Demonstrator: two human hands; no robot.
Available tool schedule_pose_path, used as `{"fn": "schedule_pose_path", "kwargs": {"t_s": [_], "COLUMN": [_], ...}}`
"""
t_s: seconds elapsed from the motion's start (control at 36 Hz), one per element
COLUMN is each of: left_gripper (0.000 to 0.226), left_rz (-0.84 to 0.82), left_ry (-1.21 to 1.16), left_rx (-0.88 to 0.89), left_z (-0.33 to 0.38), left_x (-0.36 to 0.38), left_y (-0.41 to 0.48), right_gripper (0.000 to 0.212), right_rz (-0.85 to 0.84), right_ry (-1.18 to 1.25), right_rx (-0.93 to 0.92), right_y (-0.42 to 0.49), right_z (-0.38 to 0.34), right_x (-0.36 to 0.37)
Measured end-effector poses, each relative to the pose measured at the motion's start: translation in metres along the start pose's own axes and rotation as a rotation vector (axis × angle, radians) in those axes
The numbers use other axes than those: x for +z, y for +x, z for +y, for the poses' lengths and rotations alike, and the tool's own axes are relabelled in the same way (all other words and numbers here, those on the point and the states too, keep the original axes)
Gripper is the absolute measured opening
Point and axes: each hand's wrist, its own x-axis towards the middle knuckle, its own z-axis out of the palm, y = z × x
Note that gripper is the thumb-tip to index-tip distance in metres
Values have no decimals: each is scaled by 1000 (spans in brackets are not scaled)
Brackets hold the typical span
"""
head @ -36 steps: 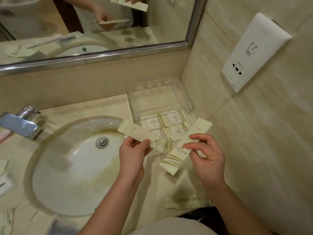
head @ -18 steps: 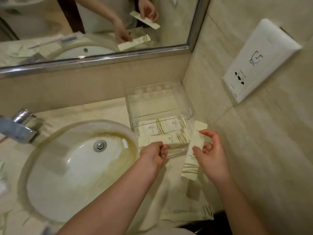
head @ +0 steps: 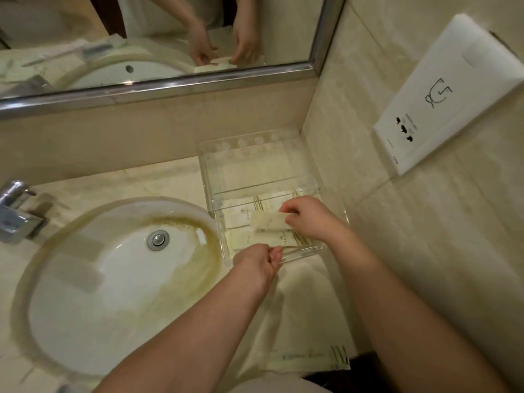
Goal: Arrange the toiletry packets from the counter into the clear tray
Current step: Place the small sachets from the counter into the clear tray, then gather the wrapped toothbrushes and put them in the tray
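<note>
The clear tray point(head: 208, 177) stands in the counter's corner against the right wall. Pale toiletry packets point(head: 241, 219) with olive stripes lie flat in its front half. My right hand point(head: 314, 219) is inside the tray, pinching one pale packet point(head: 269, 221) held crosswise just above the others. My left hand point(head: 256, 262) is at the tray's front rim with its fingers curled over the end of the nearest packet point(head: 295, 241); whether it grips that packet is hidden. One more packet point(head: 309, 360) lies on the counter near the front edge.
A white basin point(head: 85, 293) with a drain fills the left of the counter, and a chrome tap point(head: 17, 217) sits at its far left. A mirror point(head: 170, 80) runs along the back. A white socket panel point(head: 453, 95) hangs on the right wall.
Both hands have moved forward to the tray. The left hand's packet now lies in the front row. The right hand has turned its packet crosswise and brought it over the tray.
</note>
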Motion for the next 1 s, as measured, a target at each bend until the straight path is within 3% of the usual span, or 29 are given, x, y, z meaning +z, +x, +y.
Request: {"fn": "schedule_pose_path", "kwargs": {"t_s": [0.11, 0.44, 0.58, 0.75, 0.86, 1.0], "left_gripper": [24, 34, 23, 32, 31, 12], "left_rz": [-21, -91, -87, -114, -103, -133], "left_ry": [-15, 6, -5, 55, 159, 253], "left_rx": [-46, -90, -74, -44, 28, 73], "left_z": [1, -5, -5, -6, -9, -15], "left_x": [0, -41, -50, -54, -59, -74], "left_y": [-8, -27, -29, -31, -31, -26], "right_gripper": [32, 24, 18, 10, 20, 18], "right_rz": [-160, -166, -136, -60, 27, 357], "right_ry": [-81, -36, -34, -187, -305, -172], "right_rx": [-40, -87, -86, -133, -156, -187], "right_y": [17, 21, 17, 8, -4, -45], "right_z": [-11, -8, -9, -15, -13, -1], "right_x": [18, 44, 54, 60, 63, 73]}}
